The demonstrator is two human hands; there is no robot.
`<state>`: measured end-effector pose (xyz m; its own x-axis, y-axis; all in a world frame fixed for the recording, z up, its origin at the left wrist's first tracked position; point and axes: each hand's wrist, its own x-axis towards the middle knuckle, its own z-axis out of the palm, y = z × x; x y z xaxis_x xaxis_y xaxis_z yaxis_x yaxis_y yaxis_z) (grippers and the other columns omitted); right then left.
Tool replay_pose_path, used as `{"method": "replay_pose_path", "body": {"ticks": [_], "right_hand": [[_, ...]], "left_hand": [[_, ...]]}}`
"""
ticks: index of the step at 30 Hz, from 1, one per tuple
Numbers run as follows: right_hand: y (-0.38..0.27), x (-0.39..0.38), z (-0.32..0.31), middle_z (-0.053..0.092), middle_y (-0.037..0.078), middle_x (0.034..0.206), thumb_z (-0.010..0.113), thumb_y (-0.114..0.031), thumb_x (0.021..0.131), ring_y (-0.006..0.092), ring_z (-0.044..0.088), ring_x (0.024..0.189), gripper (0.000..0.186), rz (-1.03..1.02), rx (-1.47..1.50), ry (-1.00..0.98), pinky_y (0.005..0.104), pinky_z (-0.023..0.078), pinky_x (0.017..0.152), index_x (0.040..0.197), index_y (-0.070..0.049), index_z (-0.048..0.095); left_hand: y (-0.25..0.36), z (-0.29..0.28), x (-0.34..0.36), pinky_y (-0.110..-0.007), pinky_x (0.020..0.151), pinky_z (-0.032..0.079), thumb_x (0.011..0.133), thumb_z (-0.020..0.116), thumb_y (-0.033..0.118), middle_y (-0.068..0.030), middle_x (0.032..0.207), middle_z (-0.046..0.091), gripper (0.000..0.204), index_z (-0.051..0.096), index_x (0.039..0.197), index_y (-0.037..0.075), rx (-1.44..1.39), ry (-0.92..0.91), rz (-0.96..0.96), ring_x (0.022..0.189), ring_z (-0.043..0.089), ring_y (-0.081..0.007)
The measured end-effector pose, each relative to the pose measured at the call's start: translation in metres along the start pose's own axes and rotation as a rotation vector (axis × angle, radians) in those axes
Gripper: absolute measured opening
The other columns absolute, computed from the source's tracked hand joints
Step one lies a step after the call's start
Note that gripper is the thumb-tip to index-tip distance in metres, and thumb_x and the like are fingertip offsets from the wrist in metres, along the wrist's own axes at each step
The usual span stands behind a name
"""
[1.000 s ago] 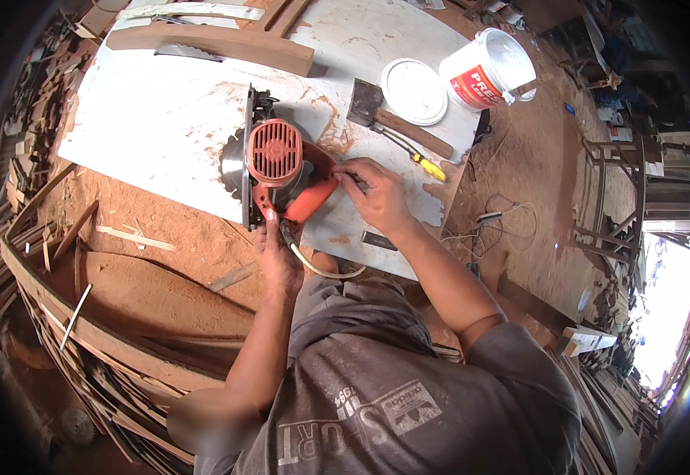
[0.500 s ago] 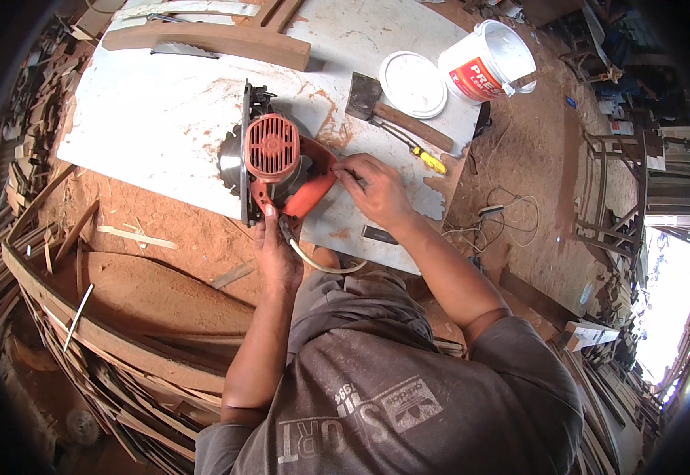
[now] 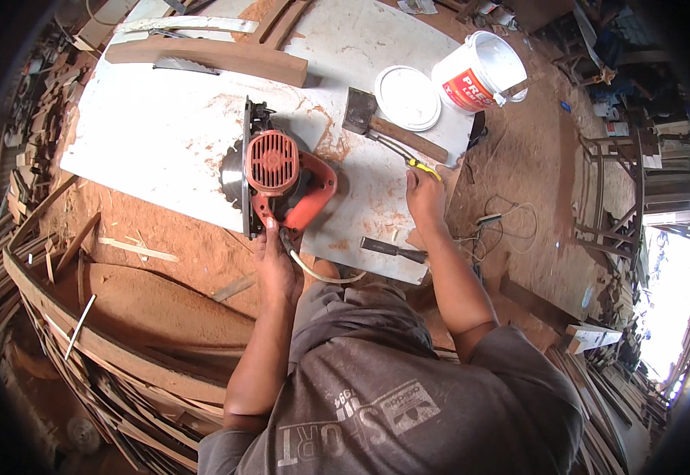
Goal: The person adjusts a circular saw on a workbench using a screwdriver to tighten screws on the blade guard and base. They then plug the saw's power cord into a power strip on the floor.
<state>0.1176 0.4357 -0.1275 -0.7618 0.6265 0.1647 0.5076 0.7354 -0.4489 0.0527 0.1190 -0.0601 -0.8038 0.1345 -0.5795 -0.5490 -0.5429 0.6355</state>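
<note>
Circular saw (image 3: 278,166): one, orange-red, with slotted motor cap facing up; placed at the near edge of the counter, left of its middle. Dark base plate (image 3: 248,170) stands on edge along the left side of the saw; toothed blade (image 3: 232,176) shows beyond it to the left. Pale cord (image 3: 313,273) leaves the near end of the handle and curves right.

Hands: two, bare, well apart. Left hand (image 3: 275,265) clamped on the near end of the saw's handle, thumb on top, beside the cord. Right hand (image 3: 426,198) at the yellow handle of a slim tool (image 3: 425,169), fingers meeting it; whether they are closed around it cannot be told.

Counter (image 3: 151,146): white surface, worn, dusted with brown in patches.

Mallet (image 3: 396,131): dark block head, wooden shaft; lies just beyond the slim tool.

Lid (image 3: 408,97): round, white, flat, on the far side of the mallet.

Bucket (image 3: 475,83): white, red label, right of the lid, at the far right.

Chisel (image 3: 391,248): dark, flat, at the near edge, left of the right forearm.

Beam (image 3: 218,58): brown timber, far left; serrated blade (image 3: 187,66) along its near side.

Floor (image 3: 523,170): reddish-brown, dusty; loose cable (image 3: 511,226) lies coiled right of the counter.

Curved timber rim (image 3: 111,348): near left, dust within it.
</note>
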Motion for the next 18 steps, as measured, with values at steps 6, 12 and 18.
{"method": "replay_pose_path", "body": {"ticks": [6, 12, 18], "right_hand": [[-0.003, 0.01, 0.009, 0.077, 0.023, 0.094, 0.076, -0.021, 0.096, 0.0405, 0.075, 0.085, 0.023, -0.032, 0.05, 0.097, 0.0467, 0.06, 0.078, 0.107, 0.0, 0.078], [-0.027, 0.017, 0.0, 0.079, 0.014, 0.092, 0.079, -0.017, 0.096, 0.0213, 0.077, 0.084, 0.021, 0.121, 0.391, -0.184, 0.0329, 0.06, 0.078, 0.108, -0.001, 0.077], [-0.141, 0.037, -0.031, 0.08, 0.011, 0.096, 0.078, -0.011, 0.095, 0.0147, 0.076, 0.089, 0.021, -0.07, 0.745, -0.504, 0.0313, 0.06, 0.079, 0.112, 0.0, 0.075]], "left_hand": [[0.0, -0.003, 0.001, -0.042, 0.108, 0.054, 0.113, 0.057, 0.027, -0.0103, 0.122, 0.066, 0.033, 0.057, 0.134, 0.001, 0.006, 0.003, -0.005, 0.111, 0.065, -0.0204], [-0.001, 0.002, 0.0, -0.04, 0.1, 0.057, 0.109, 0.066, 0.034, -0.0045, 0.105, 0.067, 0.029, 0.061, 0.117, 0.006, 0.005, 0.039, 0.01, 0.097, 0.068, -0.0176], [-0.002, -0.001, 0.002, -0.042, 0.103, 0.058, 0.111, 0.062, 0.029, -0.0078, 0.118, 0.069, 0.027, 0.06, 0.123, 0.005, -0.047, 0.01, 0.029, 0.108, 0.07, -0.02]]}}
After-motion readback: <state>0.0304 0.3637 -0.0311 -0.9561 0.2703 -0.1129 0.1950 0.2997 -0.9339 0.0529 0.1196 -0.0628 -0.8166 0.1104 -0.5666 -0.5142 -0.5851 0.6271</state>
